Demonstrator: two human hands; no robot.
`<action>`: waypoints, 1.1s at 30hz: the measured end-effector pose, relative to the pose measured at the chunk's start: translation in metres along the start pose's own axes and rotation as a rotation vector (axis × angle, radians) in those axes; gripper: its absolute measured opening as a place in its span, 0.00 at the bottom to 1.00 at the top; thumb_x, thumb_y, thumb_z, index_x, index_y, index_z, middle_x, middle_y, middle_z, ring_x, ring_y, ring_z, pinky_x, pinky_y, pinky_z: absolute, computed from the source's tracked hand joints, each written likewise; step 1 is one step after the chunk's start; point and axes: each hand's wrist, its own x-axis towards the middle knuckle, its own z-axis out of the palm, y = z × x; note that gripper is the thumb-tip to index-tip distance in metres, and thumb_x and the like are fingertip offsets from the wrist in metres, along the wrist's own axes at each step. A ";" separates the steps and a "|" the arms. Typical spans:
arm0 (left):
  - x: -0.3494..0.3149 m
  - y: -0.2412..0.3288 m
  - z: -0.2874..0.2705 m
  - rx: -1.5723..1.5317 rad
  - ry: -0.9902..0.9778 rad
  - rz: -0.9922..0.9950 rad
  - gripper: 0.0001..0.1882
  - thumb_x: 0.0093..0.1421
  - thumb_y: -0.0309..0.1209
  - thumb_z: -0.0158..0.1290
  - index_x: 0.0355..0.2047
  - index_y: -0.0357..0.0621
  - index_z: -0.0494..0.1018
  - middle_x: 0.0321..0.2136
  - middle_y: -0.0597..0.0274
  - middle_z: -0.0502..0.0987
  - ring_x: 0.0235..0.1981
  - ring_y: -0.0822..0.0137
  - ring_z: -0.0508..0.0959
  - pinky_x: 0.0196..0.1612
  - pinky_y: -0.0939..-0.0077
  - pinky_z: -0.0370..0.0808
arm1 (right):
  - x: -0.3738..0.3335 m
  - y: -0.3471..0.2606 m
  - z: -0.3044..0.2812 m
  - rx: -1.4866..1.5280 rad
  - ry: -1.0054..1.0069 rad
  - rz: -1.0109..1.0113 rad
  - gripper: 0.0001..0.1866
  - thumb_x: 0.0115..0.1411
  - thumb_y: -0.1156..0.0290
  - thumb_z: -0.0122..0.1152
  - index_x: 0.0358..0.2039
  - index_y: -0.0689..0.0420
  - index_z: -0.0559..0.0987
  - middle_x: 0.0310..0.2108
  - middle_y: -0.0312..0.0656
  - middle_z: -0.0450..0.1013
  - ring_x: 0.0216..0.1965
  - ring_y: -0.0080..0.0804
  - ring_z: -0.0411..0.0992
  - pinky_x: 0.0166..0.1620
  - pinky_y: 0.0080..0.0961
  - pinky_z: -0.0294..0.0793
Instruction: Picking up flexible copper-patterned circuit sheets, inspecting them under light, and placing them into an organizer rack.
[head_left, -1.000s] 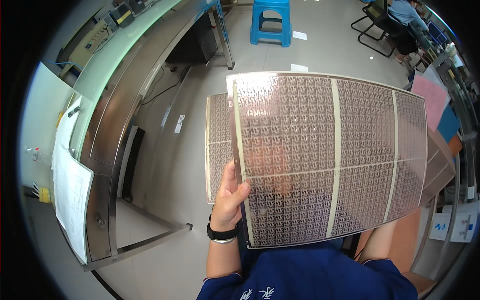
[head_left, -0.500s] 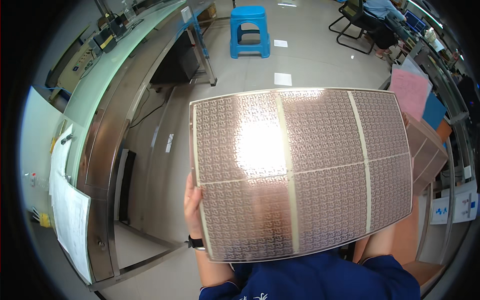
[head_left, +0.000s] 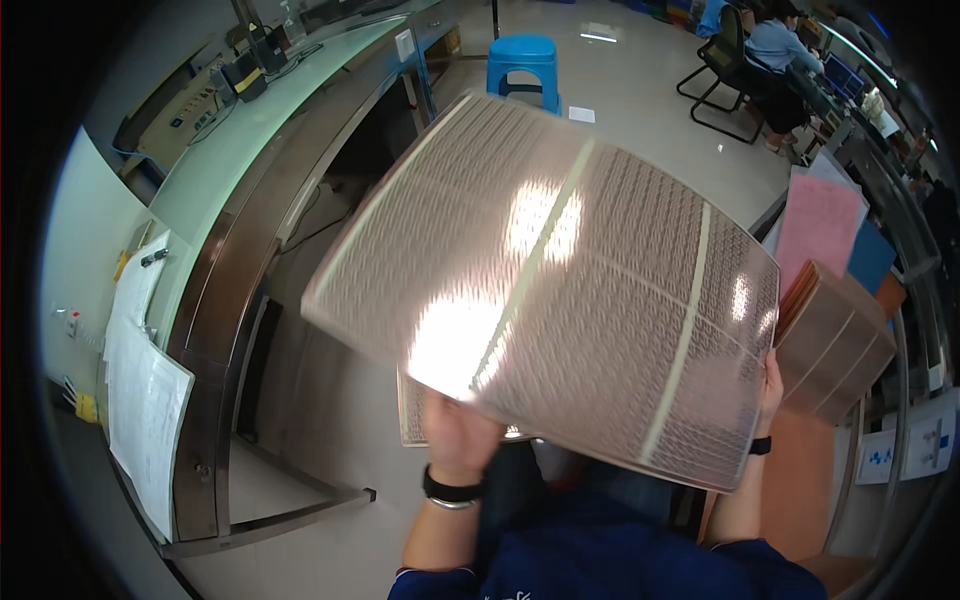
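Observation:
A large copper-coloured circuit board panel [head_left: 610, 330], patterned with rows of small repeated shapes and split by pale strips, is held up tilted in front of me. My left hand [head_left: 462, 432] grips its near edge, with the fingers hidden beneath. My right hand [head_left: 771, 388] holds the right edge near the lower corner. Glare covers parts of the surface, and motion blurs its left side. Below it shows the corner of a second patterned panel [head_left: 411, 412], mostly hidden.
More copper panels [head_left: 840, 340] stand at the right beside pink [head_left: 820, 220] and blue sheets. Left runs a long glass-topped bench [head_left: 210, 185] with papers [head_left: 148, 410] at its near end. A blue stool [head_left: 523, 65] stands ahead; a seated person [head_left: 780, 50] works far right.
The panel has turned and tilted, its left side swinging toward me. My left hand has moved from the left edge to the near edge. The second panel's corner has come into view.

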 end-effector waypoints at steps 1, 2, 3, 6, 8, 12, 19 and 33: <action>0.001 -0.012 0.021 -0.018 -0.077 -0.012 0.31 0.63 0.50 0.33 0.60 0.44 0.48 0.58 0.55 0.56 0.57 0.59 0.59 0.57 0.58 0.60 | -0.001 0.003 0.004 0.001 -0.006 -0.010 0.21 0.64 0.61 0.37 0.49 0.64 0.67 0.43 0.48 0.70 0.42 0.35 0.72 0.44 0.32 0.74; -0.001 -0.021 0.016 -0.020 -0.147 -0.080 0.32 0.63 0.51 0.33 0.61 0.46 0.46 0.59 0.57 0.54 0.58 0.59 0.58 0.58 0.58 0.59 | -0.004 0.013 0.011 0.165 0.052 0.060 0.20 0.64 0.63 0.38 0.49 0.63 0.67 0.44 0.48 0.70 0.44 0.37 0.70 0.48 0.34 0.71; -0.005 -0.029 0.009 -0.021 -0.216 -0.149 0.32 0.62 0.51 0.33 0.61 0.48 0.44 0.59 0.58 0.53 0.58 0.60 0.58 0.58 0.59 0.59 | -0.007 0.022 0.013 0.328 0.110 0.133 0.19 0.64 0.65 0.40 0.49 0.63 0.66 0.45 0.48 0.69 0.47 0.39 0.68 0.51 0.36 0.67; 0.000 -0.039 0.018 0.143 -0.158 -0.095 0.28 0.63 0.37 0.41 0.60 0.48 0.46 0.58 0.59 0.55 0.57 0.62 0.59 0.58 0.61 0.57 | -0.017 0.040 0.006 0.284 -0.014 0.033 0.25 0.57 0.73 0.52 0.55 0.62 0.60 0.52 0.47 0.63 0.53 0.41 0.63 0.57 0.39 0.61; 0.002 -0.033 0.020 0.259 -0.085 -0.021 0.28 0.59 0.24 0.45 0.59 0.46 0.50 0.55 0.58 0.59 0.56 0.64 0.61 0.57 0.64 0.59 | -0.027 0.036 0.013 0.240 -0.094 0.073 0.35 0.51 0.79 0.57 0.58 0.62 0.53 0.56 0.46 0.58 0.55 0.41 0.60 0.58 0.41 0.59; 0.005 -0.019 0.013 0.326 -0.082 -0.031 0.26 0.60 0.25 0.45 0.58 0.44 0.52 0.53 0.58 0.63 0.54 0.64 0.63 0.57 0.65 0.60 | -0.039 0.024 -0.002 0.260 -0.126 0.237 0.36 0.49 0.79 0.60 0.58 0.58 0.56 0.54 0.46 0.60 0.54 0.43 0.61 0.56 0.41 0.62; 0.004 -0.012 -0.005 0.336 -0.078 -0.040 0.27 0.58 0.25 0.47 0.58 0.44 0.53 0.53 0.58 0.63 0.53 0.65 0.64 0.57 0.67 0.59 | -0.050 0.021 -0.001 0.116 -0.219 0.239 0.36 0.44 0.84 0.61 0.55 0.59 0.60 0.52 0.45 0.63 0.52 0.39 0.64 0.51 0.34 0.67; 0.007 0.004 -0.019 0.247 -0.022 0.020 0.31 0.59 0.22 0.44 0.61 0.44 0.46 0.53 0.55 0.64 0.52 0.61 0.67 0.55 0.64 0.63 | -0.054 0.003 0.051 0.013 -0.421 0.325 0.30 0.53 0.83 0.52 0.56 0.60 0.55 0.46 0.55 0.63 0.36 0.54 0.72 0.29 0.53 0.78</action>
